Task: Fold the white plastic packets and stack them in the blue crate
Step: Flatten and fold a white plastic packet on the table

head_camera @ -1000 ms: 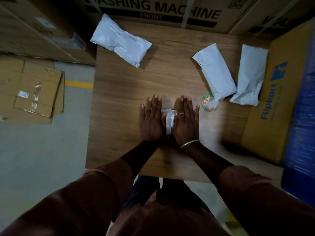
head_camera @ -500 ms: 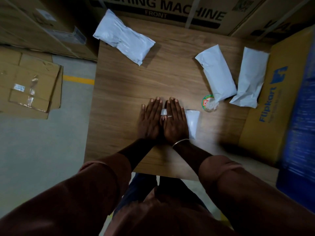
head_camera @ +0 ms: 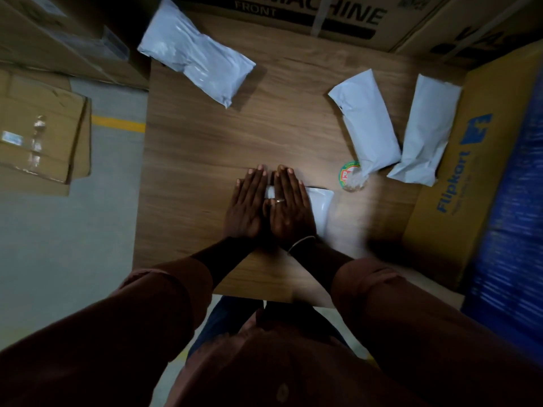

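A small folded white packet (head_camera: 321, 205) lies on the wooden table (head_camera: 191, 160) near its front edge. My left hand (head_camera: 246, 204) and my right hand (head_camera: 289, 208) lie flat side by side on it, fingers straight, pressing down; only the packet's right end and a sliver between my hands show. Three more white packets lie on the table: one at the far left (head_camera: 197, 52), two at the right (head_camera: 368, 121) (head_camera: 426, 130). The blue crate (head_camera: 511, 230) stands blurred at the right edge.
A round tape roll (head_camera: 351, 177) sits under the tip of one right-hand packet. A yellow Flipkart carton (head_camera: 452, 177) stands between the table and the crate. Large cartons line the far side, and flattened cardboard (head_camera: 38, 136) lies on the floor at left.
My right hand has slid left across the packet until it lies beside my left hand. The packet's right end has come into view.
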